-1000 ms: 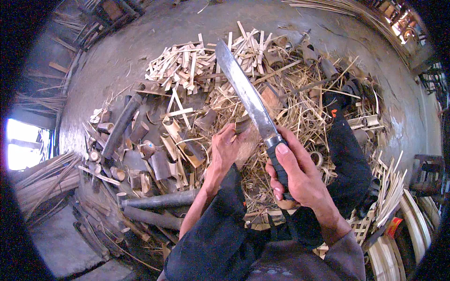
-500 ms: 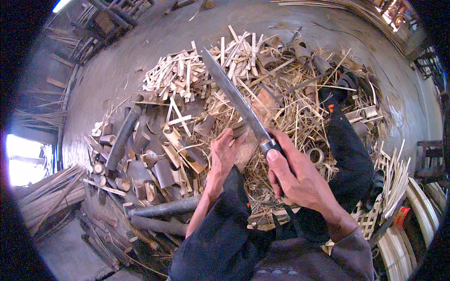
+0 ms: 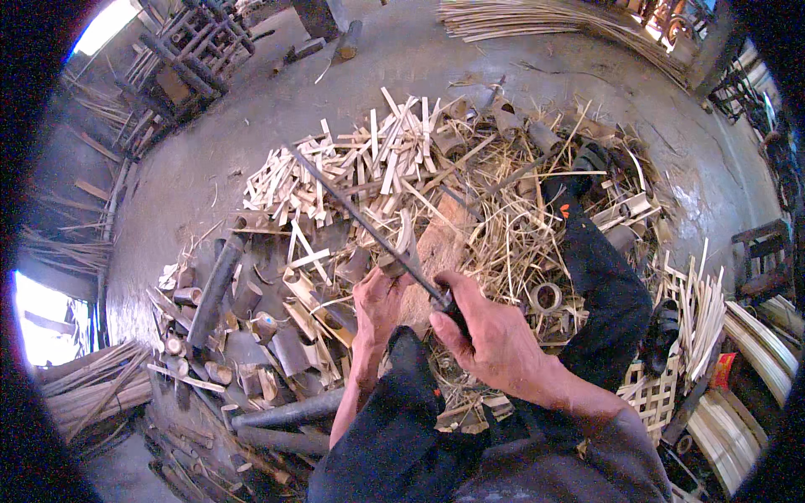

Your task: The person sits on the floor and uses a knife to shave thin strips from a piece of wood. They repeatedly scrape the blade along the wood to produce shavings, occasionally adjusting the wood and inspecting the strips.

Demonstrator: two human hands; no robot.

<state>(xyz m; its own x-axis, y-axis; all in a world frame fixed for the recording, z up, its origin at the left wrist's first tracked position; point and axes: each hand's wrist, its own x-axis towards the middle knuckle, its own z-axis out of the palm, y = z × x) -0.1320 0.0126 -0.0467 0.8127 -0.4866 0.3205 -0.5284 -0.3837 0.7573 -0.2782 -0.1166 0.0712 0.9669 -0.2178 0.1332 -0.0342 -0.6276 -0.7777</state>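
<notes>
Bamboo, a short curved piece (image 3: 391, 267), sits mid-picture in my head view, pinched at its lower part by the fingers of my left hand (image 3: 377, 306) beside the wooden block (image 3: 449, 230), while my right hand (image 3: 503, 339) is wrapped round the handle of a long knife (image 3: 360, 219). The blade crosses the piece here, though I cannot tell whether its edge touches. I'd judge it best to seat that edge squarely, keep my left fingertips low and out of its path, and press evenly without letting the blade twist.
</notes>
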